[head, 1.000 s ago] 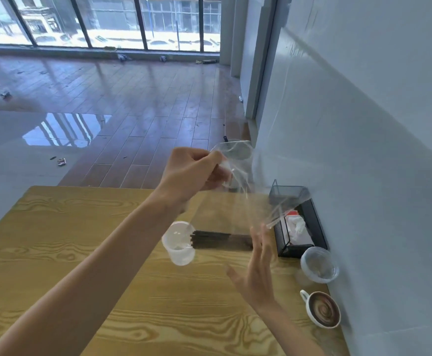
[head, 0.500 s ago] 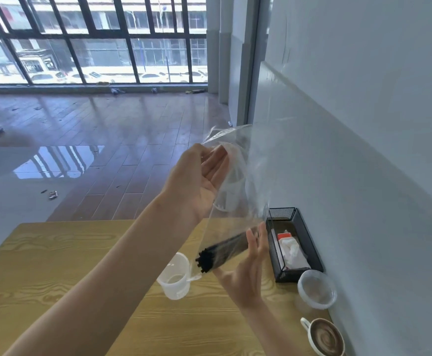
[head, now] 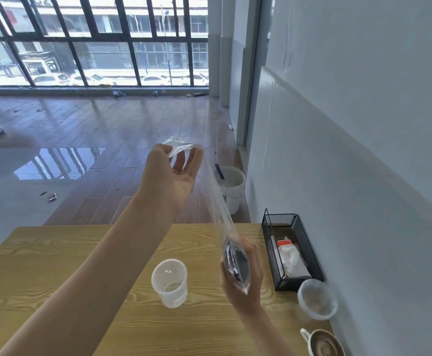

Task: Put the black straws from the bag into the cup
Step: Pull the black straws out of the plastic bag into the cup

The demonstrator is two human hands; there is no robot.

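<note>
Table edge (head: 55, 235): the wooden top's far rim runs at 9 o'clock from the cup; bare wood lies left of the forearm.
Left hand (head: 176, 173): raised at 12 o'clock from the cup, thumb and fingertips pinching the top of the clear bag (head: 216, 201), palm otherwise spread.
Cup (head: 170, 282): upright, mouth open, nothing in it yet.
Right hand (head: 243, 276): at 3 o'clock from the cup, fingers curled round the bag's lower end.
Black straws (head: 236, 260): bunched in that lower end.
Doing it well: judged, the straws must reach the bag's opening; steer the bundle over the rim gently.
Room: mesh tray (head: 293, 250), lidded tub (head: 317, 299) and coffee mug (head: 323, 344) crowd the right; working leftward looks safer.
</note>
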